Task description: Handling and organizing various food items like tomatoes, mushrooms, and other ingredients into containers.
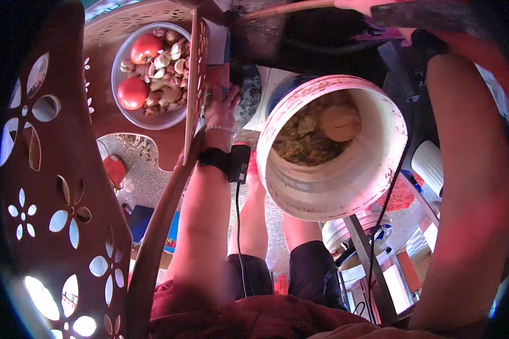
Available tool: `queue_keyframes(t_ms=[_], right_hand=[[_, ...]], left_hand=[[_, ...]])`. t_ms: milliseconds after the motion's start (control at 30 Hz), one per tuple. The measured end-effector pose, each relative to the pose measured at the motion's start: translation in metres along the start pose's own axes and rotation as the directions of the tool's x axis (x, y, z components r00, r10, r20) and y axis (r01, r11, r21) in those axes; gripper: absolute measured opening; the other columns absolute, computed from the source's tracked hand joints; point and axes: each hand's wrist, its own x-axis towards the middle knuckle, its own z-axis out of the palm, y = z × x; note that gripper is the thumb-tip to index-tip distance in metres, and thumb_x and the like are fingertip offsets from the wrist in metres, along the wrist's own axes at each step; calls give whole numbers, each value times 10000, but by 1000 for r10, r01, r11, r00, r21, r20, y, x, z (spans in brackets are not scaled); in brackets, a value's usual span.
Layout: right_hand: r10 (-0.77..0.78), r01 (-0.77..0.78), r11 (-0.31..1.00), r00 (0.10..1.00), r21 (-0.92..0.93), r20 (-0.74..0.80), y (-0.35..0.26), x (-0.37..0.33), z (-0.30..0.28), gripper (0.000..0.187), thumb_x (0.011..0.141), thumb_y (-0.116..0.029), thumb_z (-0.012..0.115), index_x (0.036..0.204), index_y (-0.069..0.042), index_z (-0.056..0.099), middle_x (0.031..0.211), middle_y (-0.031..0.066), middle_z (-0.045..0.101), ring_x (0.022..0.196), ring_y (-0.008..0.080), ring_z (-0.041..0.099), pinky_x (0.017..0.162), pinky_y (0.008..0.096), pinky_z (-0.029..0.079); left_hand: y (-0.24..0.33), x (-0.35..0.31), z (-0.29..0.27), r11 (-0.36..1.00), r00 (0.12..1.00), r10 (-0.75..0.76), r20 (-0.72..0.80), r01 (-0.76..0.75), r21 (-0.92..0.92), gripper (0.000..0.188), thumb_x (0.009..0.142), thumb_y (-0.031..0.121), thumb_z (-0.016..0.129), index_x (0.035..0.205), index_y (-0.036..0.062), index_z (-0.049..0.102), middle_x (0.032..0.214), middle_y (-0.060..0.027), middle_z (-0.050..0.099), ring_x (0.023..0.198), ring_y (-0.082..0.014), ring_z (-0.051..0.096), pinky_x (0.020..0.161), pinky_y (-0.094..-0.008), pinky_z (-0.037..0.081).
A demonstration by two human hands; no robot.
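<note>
My left hand point(221, 110) reaches forward beside the brown plastic rack wall, a beaded bracelet and a black strapped device at its wrist. Its fingers look spread over a reddish flat surface, and I see nothing in them. To its right, a white bucket point(345, 183) stands tilted with its mouth toward me. Greenish-brown wet scraps point(302, 135) and a round tan piece point(340, 123) lie inside it. My right arm point(464, 186) runs up the right side. Past a dark wristband, the right hand is lost in shadow and glare, so its fingers cannot be made out.
A brown rack point(56, 169) with flower cutouts fills the left. On it sits a clear bowl point(119, 68) of tomatoes, garlic, ginger and small bulbs. A wooden stick point(288, 9) crosses the top. Below are a metal leg point(367, 265), a black cord point(240, 226) and a red mat point(398, 195).
</note>
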Motion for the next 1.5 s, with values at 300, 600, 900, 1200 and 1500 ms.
queue_keyframes(t_ms=[300, 600, 900, 1200, 1500], right_hand=[[-2, -3, 998, 996, 60, 89, -5, -4, -1, 428, 701, -385, 650, 844, 19, 631, 782, 176, 627, 697, 255, 612, 641, 356, 474], [-43, 30, 988, 996, 149, 82, -15, 3, 4, 418, 702, -360, 660, 865, 24, 626, 796, 172, 628, 693, 241, 611, 639, 346, 475], [-21, 7, 984, 997, 176, 75, 3, -8, -15, 410, 702, -335, 669, 887, 29, 620, 810, 169, 629, 690, 227, 609, 638, 336, 475], [-92, 151, 905, 982, 399, -163, -17, -16, -36, 405, 703, -309, 678, 908, 34, 614, 825, 165, 630, 687, 213, 608, 636, 326, 476], [-428, 282, 178, 885, 943, -184, -119, 3, -96, 457, 753, -200, 650, 1120, 41, 523, 875, 94, 614, 787, 134, 569, 680, 241, 463]], left_hand=[[6, -3, -5, 1000, 997, -6, -81, 6, 1, 439, 859, 357, 547, 1180, 106, 382, 1011, -58, 568, 825, -225, 612, 742, -367, 474], [18, -1, -16, 991, 997, 31, -76, -21, 130, 393, 903, 296, 457, 1248, 146, 343, 1106, -110, 545, 945, -296, 589, 840, -422, 481], [6, 29, -30, 949, 977, -75, -197, 131, 287, 377, 833, 290, 563, 1100, 38, 476, 789, -123, 615, 689, -218, 645, 574, -317, 533], [2, 25, -22, 954, 963, 32, -266, 50, 296, 431, 877, 426, 468, 964, 6, 507, 737, -130, 615, 545, -242, 610, 413, -339, 496], [3, 4, 6, 976, 966, -96, -242, 140, 170, 272, 902, 249, 404, 1115, 97, 476, 1123, -125, 519, 922, -267, 566, 655, -363, 538]])
